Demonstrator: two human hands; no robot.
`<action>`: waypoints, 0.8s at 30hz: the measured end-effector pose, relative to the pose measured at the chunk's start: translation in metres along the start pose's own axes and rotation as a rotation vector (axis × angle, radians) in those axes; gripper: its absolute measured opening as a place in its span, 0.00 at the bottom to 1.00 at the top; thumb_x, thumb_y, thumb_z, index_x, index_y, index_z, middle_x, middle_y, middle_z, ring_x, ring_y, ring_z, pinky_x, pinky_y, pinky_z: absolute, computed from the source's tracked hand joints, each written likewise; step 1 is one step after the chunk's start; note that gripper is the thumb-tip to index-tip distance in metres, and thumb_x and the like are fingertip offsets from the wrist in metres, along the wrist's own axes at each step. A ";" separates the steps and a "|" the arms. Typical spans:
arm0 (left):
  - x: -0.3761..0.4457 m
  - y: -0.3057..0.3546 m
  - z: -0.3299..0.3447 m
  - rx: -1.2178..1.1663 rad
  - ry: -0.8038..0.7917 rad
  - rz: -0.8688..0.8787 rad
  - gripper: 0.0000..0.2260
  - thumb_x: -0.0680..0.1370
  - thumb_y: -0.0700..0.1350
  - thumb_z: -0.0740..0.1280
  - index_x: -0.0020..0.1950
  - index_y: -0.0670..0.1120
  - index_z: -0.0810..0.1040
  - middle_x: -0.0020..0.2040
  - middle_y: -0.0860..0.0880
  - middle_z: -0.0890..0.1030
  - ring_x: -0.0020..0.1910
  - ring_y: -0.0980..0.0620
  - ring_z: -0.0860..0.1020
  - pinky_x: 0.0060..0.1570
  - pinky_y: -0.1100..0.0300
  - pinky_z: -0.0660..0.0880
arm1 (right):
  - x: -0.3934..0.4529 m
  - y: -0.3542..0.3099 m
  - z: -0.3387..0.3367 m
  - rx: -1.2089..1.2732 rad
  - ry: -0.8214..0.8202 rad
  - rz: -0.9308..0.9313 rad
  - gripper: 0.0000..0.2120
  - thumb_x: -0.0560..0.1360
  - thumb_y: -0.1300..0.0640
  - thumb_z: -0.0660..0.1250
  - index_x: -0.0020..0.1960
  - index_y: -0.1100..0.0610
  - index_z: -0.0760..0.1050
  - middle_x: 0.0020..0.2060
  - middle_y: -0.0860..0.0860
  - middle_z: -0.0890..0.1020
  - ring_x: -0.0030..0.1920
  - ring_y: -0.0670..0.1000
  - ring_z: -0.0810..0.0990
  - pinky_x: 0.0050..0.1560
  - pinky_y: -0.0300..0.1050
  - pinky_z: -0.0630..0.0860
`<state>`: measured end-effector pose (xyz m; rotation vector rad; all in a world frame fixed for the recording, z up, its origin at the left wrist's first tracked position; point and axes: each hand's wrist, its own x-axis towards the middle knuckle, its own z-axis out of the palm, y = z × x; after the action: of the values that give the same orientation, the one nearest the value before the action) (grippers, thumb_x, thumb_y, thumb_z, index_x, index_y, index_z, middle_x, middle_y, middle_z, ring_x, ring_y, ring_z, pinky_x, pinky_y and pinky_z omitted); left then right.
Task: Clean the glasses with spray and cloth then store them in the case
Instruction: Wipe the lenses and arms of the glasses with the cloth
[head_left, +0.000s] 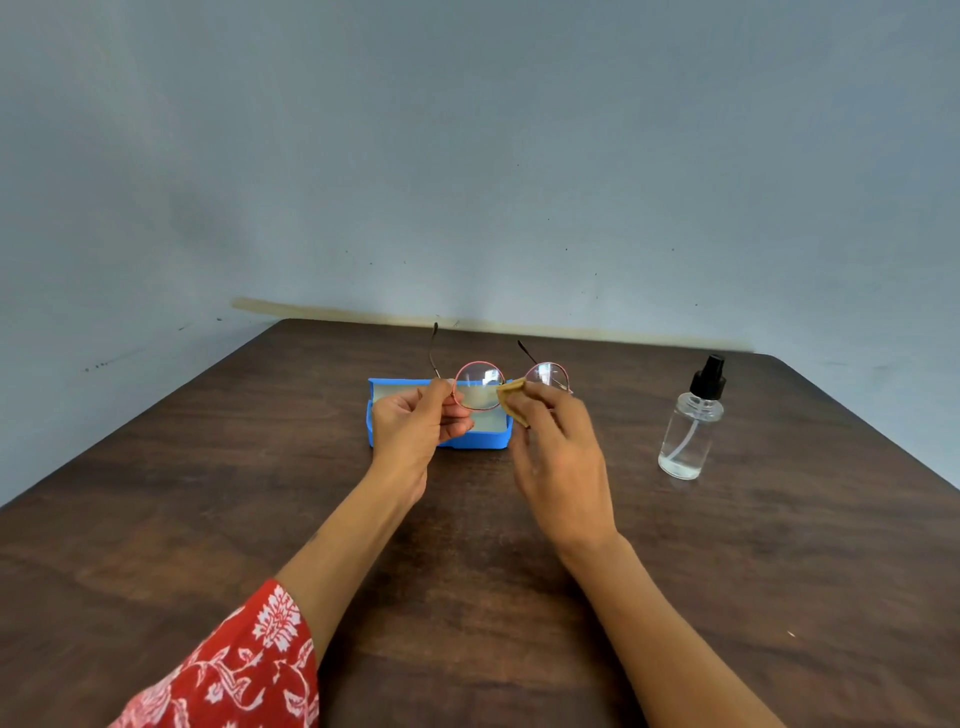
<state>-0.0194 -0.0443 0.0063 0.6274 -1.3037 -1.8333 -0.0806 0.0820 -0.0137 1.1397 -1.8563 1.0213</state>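
Left hand (415, 421) pinches round pink wire-rimmed glasses (480, 385), temples unfolded; right hand (558, 447) grips a folded tan cloth (511, 397) against them.

No text, label, brand, number or sign can be read anywhere in the view; the clear spray bottle (688, 423) at the right of the table carries no label that shows; the blue case (483, 440) in the middle shows no marking; the red sleeve (234, 670) at the near left bears only a white floral pattern, no letters.
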 end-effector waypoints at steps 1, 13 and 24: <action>0.000 0.000 0.001 -0.003 -0.001 0.000 0.08 0.76 0.39 0.67 0.37 0.38 0.80 0.24 0.50 0.79 0.24 0.55 0.78 0.28 0.67 0.77 | 0.001 0.002 -0.001 0.008 0.025 0.038 0.14 0.70 0.70 0.70 0.55 0.62 0.80 0.54 0.57 0.79 0.54 0.56 0.79 0.51 0.37 0.74; -0.001 -0.001 0.001 0.013 -0.006 -0.002 0.08 0.76 0.39 0.67 0.37 0.39 0.80 0.24 0.50 0.79 0.24 0.56 0.78 0.29 0.66 0.78 | 0.001 0.002 0.001 -0.034 0.018 0.019 0.14 0.69 0.70 0.71 0.54 0.63 0.80 0.53 0.59 0.79 0.54 0.56 0.79 0.52 0.36 0.73; -0.002 -0.001 0.002 0.014 -0.017 0.004 0.09 0.75 0.39 0.68 0.35 0.38 0.79 0.24 0.50 0.78 0.23 0.55 0.77 0.28 0.66 0.77 | 0.002 0.007 -0.006 0.006 0.051 0.119 0.14 0.70 0.71 0.68 0.55 0.62 0.79 0.55 0.58 0.78 0.56 0.57 0.78 0.52 0.39 0.74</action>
<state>-0.0201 -0.0413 0.0065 0.6172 -1.3289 -1.8319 -0.0865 0.0885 -0.0107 1.0078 -1.9001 1.1124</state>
